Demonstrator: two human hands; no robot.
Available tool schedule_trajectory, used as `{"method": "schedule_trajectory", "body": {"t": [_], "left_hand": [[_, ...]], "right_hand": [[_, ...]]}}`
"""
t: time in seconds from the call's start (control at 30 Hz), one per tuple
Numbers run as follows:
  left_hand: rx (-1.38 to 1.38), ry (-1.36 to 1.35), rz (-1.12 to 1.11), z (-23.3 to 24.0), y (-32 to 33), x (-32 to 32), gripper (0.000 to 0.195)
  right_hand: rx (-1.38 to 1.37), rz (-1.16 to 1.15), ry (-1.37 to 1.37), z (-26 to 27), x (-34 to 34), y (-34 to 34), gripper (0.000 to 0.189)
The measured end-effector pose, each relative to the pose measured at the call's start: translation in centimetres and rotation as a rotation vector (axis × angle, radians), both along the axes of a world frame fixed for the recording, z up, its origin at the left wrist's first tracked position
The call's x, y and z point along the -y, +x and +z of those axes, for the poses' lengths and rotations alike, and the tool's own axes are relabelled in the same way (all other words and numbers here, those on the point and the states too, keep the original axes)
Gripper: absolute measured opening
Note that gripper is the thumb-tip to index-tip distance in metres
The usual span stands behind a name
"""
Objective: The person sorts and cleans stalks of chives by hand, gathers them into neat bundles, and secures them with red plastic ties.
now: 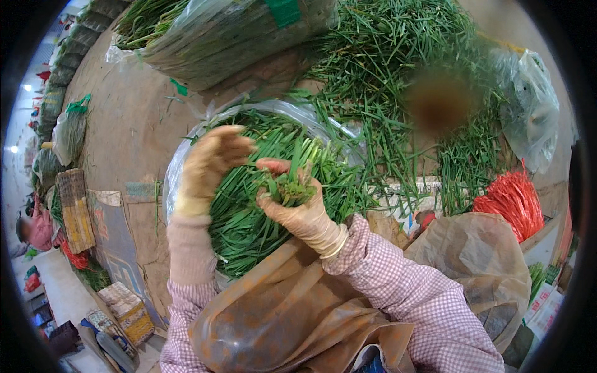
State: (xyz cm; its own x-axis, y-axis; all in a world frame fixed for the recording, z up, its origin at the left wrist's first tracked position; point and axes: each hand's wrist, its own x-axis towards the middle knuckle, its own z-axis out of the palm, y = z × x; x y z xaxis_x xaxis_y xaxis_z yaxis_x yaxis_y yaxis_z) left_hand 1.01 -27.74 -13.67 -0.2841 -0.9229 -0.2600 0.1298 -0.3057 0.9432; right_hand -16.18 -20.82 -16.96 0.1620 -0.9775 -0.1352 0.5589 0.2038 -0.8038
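Note:
My right hand (301,205), in a thin pale glove, is closed around a small bunch of green leafy stems (291,186), some with yellowish, crumpled leaves. My left hand (212,165), also gloved and blurred by motion, is raised to the left with its fingers curved and nothing visible in them. Below both hands lies a heap of long green leaves, probably garlic chives (242,219), on a clear plastic bag (175,172) whose rim curves around it. Pale cut stem ends show beyond my right hand.
A large plastic-wrapped bundle of greens (242,46) lies at the far side. Loose leaves (382,51) are piled at right, near a plastic bag (531,107) and red plastic twine (508,200). A brown plastic apron (280,317) covers my lap. A person (39,228) sits far left.

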Motion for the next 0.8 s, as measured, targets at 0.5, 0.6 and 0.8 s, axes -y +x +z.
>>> {"method": "schedule_trajectory", "body": {"t": [0.5, 0.6, 0.8], "left_hand": [[0.118, 0.017, -0.454, -6.0, -1.6, -3.4, 0.034], [0.131, 0.126, -0.223, -0.7, -0.9, 0.6, 0.040], [0.261, -0.473, -0.484, 18.1, -11.3, 0.5, 0.077]], "right_hand": [[0.361, -0.457, -0.166, 7.7, 3.7, -18.7, 0.054], [0.240, -0.521, -0.223, 7.9, 3.1, -20.7, 0.048], [0.452, -0.433, -0.130, 11.6, 0.1, -19.6, 0.038]]}}
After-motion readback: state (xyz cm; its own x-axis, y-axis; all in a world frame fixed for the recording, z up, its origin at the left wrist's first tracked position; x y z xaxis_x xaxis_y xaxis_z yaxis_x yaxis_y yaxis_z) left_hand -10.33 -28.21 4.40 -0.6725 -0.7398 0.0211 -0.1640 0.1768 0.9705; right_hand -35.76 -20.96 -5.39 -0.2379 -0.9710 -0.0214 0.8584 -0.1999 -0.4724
